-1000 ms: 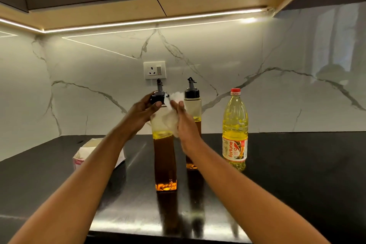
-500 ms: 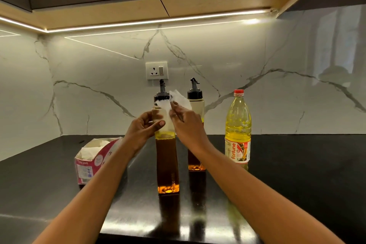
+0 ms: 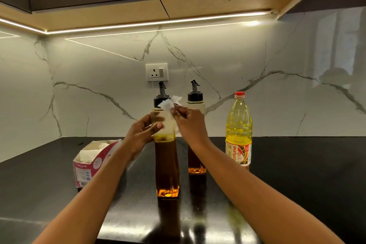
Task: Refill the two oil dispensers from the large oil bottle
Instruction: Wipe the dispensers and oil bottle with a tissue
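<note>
— Left hand [image 3: 141,134]?
— Wrapped round the upper, clear part of the near dispenser [image 3: 166,156], thumb across the front, fingers [image 3: 157,126] closed on the glass.
— And the right hand [image 3: 190,123]?
— Up beside the neck of that same dispenser, fingers pinched tight on a crumpled white tissue [image 3: 168,103], pressed against the black cap just under the spout.
— Standing how?
— Upright on the dark counter [image 3: 297,174], amber oil up to about the shoulder, clear above.
— Second dispenser [image 3: 195,134]?
— Further back and just to the right, also upright, black cap and spout on, lower body partly hidden behind the right wrist. Amber at the base; fill level hard to judge.
— Big oil bottle [image 3: 239,128]?
— Right of both, standing near the back wall, red cap on, yellow oil inside, label facing forward. Apart from the second dispenser, touched by neither hand.
— Anything else on the counter?
— Pink tissue box [image 3: 89,164] to the left, top torn open, white sheets showing. Wall socket [image 3: 156,72] on the marble behind, directly above the near spout.
</note>
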### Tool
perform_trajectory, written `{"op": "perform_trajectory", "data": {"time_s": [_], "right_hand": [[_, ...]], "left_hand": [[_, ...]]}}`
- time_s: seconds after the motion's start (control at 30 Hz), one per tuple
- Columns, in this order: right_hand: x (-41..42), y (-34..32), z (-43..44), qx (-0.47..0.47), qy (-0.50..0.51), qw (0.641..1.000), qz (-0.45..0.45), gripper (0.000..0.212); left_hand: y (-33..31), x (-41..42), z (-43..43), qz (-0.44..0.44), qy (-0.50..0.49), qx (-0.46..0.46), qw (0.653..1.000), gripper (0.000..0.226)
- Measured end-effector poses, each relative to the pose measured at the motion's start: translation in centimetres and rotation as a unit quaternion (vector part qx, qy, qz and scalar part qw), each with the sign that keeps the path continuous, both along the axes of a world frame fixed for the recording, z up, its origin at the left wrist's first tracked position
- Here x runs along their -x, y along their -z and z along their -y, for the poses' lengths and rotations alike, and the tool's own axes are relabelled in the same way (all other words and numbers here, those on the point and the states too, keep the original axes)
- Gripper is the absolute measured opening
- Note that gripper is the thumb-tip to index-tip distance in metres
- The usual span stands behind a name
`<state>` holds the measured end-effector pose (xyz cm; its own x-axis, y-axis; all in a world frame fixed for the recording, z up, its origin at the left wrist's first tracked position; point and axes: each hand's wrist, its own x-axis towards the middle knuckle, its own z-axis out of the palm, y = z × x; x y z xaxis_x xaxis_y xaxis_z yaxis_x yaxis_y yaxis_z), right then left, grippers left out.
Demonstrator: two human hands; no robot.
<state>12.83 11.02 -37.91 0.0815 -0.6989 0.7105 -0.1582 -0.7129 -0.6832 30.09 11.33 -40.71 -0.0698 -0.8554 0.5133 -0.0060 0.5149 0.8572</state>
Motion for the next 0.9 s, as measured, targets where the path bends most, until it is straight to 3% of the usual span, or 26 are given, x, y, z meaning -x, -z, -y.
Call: {"op": "perform_trajectory", "data": {"time_s": [0.1, 0.2, 0.27, 0.37, 0.43, 0.53, 0.67, 0.83, 0.9], "right_hand": [[-0.3, -1.6, 0.2, -0.121, -0.066, 0.990, 0.028, 0.028], [0.1, -2.0, 0.5, -0.200, -0.142, 0.967, 0.065, 0.024], [0.4, -1.7, 0.6, -0.167, -0.133, 0.976, 0.046, 0.026], [0.8, -1.1, 0.9, -0.120, -0.103, 0.985, 0.069, 0.029], [0.8, -1.2, 0.5, -0.105, -0.122, 0.983, 0.093, 0.030], [0.4, -2.1, -0.2, -0.119, -0.150, 0.980, 0.060, 0.037], [0.3, -3.6, 0.0, -0.211, -0.157, 0.965, -0.018, 0.066], [1.9, -1.8, -1.2, -0.181, -0.212, 0.960, -0.010, 0.089], [2.0, -1.6, -1.6, -0.155, -0.215, 0.963, -0.037, 0.088]], "left_hand": [[-0.1, -0.4, 0.1, -0.012, 0.028, -0.013, 0.999, 0.081], [0.3, 0.2, -0.1, -0.036, 0.033, -0.015, 0.999, 0.049], [1.4, 1.0, -0.4, -0.032, -0.023, 0.015, 0.999, 0.050], [3.2, 2.6, -1.1, 0.064, -0.159, 0.075, 0.982, 0.086], [3.9, 3.3, -1.2, 0.099, -0.208, 0.088, 0.969, 0.097], [3.7, 3.2, -0.9, 0.092, -0.206, 0.085, 0.971, 0.095], [3.4, 2.6, -0.7, 0.067, -0.161, 0.065, 0.982, 0.095], [3.5, 2.3, -0.8, 0.076, -0.154, 0.066, 0.983, 0.096], [3.5, 2.1, -0.6, 0.073, -0.147, 0.062, 0.985, 0.096]]}}
